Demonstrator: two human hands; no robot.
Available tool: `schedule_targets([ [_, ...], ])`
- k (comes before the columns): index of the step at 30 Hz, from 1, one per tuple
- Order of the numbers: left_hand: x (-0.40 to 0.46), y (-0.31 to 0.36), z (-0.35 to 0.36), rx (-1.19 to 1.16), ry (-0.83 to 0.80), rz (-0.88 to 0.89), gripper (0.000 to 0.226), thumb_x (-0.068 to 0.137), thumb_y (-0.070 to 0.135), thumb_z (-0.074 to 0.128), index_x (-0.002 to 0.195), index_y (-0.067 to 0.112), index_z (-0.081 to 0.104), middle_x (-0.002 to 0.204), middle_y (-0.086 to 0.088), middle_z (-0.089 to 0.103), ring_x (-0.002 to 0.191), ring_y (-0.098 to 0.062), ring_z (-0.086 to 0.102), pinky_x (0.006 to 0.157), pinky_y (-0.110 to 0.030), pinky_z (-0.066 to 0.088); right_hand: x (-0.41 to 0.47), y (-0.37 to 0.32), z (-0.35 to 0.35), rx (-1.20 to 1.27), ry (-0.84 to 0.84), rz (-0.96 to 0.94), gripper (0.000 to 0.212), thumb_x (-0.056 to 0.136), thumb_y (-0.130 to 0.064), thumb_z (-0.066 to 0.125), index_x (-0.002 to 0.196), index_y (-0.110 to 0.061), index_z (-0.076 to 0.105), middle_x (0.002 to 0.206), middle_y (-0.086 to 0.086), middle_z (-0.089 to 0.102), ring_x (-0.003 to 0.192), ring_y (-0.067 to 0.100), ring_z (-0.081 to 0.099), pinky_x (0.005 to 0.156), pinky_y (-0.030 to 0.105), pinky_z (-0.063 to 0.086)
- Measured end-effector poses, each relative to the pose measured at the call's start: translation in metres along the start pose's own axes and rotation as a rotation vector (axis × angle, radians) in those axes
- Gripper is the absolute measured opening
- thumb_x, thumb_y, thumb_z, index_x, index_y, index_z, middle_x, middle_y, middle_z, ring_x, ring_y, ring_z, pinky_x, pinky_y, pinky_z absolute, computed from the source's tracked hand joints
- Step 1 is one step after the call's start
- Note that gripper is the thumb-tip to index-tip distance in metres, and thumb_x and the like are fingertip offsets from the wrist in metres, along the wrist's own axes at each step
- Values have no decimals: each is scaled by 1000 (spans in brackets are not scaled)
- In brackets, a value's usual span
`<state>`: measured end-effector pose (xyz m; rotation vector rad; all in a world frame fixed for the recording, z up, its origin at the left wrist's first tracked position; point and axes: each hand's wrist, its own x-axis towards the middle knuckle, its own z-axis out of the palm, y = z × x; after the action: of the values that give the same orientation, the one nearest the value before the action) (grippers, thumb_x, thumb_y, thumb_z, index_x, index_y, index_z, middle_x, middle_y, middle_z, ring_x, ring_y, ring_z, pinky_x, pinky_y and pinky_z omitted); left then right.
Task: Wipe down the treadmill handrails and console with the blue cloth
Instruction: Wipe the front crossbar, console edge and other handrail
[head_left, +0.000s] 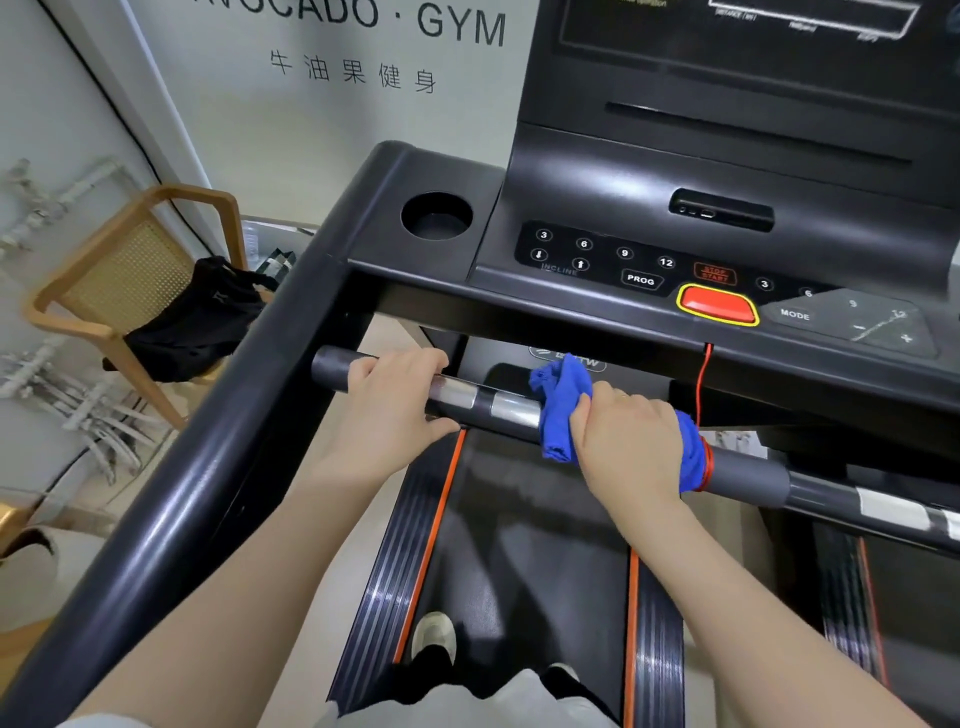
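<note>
A blue cloth (560, 410) is wrapped over the treadmill's front handrail (743, 475), a dark crossbar with silver sensor patches. My right hand (631, 441) grips the cloth around the bar, and blue folds stick out on both sides of it. My left hand (392, 400) holds the bare bar further left, fingers curled over the top near its end. Above the bar sits the black console (597, 182) with numbered buttons and a red stop button (718, 305). The left side handrail (249, 395) runs down toward me.
A red safety cord (702, 384) hangs from the console and coils around the bar by my right wrist. A cup holder (436, 215) is at the console's left. A wooden chair (130, 270) with a black bag (197, 317) stands left. My feet stand on the belt (519, 519).
</note>
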<state>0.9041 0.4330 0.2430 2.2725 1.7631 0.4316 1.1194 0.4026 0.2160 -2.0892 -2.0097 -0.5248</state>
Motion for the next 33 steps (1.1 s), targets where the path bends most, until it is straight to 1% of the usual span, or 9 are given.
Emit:
schedule_targets([
  [2,2,-3,0,2,-20,15,49,70,36,75,110,23,51,103,5,59,102,-18,52,90,-35,29,3,-22,-1,40,16,-3,35,85,-22,32,57,-10,49,43,4,47,39,25,47,50,28,35],
  [5,6,-3,-1,-22,-15,33,36,71,31,70,101,22,52,93,8,59,92,-16,54,83,-34,31,7,-73,-6,157,-60,-26,37,85,-29,29,76,-10,60,64,5,62,59,26,57,66,34,44],
  [8,10,-9,-2,2,-70,46,24,72,8,55,93,18,49,86,5,58,85,-18,55,78,-33,33,10,-112,-4,196,-104,-48,42,85,-33,29,95,-9,62,87,6,65,79,26,59,82,38,37],
  [11,15,-16,-9,43,-135,87,26,73,1,51,92,19,46,86,4,58,85,-19,55,77,-33,31,11,-108,1,134,-106,-117,46,86,-39,31,106,-9,60,95,6,66,82,25,59,82,38,37],
  [17,19,-2,-5,348,-166,209,57,79,7,58,129,24,38,118,2,57,114,-24,46,85,-35,31,-25,-26,8,-15,-35,-174,45,89,-42,39,117,-8,50,107,12,66,92,32,62,79,37,33],
  [23,17,3,0,462,-82,205,40,79,11,57,116,20,47,107,-1,62,107,-25,49,74,-31,27,-49,9,7,0,-29,67,47,88,-37,40,118,-4,54,115,16,64,113,33,47,91,43,32],
  [26,18,2,-3,432,-120,200,42,80,20,61,119,21,45,109,-1,62,109,-25,48,81,-33,31,-38,-22,-2,61,-87,185,46,86,-34,37,116,-5,56,112,12,64,108,31,56,95,43,29],
  [29,18,0,-3,360,-154,180,49,77,38,64,120,22,46,111,2,62,111,-23,47,85,-35,30,-26,-52,-5,60,-124,54,48,84,-37,35,117,-9,53,111,7,63,104,28,59,94,42,28],
  [33,15,3,-2,322,-134,142,48,75,42,64,116,22,50,108,2,62,111,-22,47,86,-36,29,-15,-63,-4,63,-178,-88,54,84,-42,31,122,-10,54,114,7,64,103,26,60,93,40,27],
])
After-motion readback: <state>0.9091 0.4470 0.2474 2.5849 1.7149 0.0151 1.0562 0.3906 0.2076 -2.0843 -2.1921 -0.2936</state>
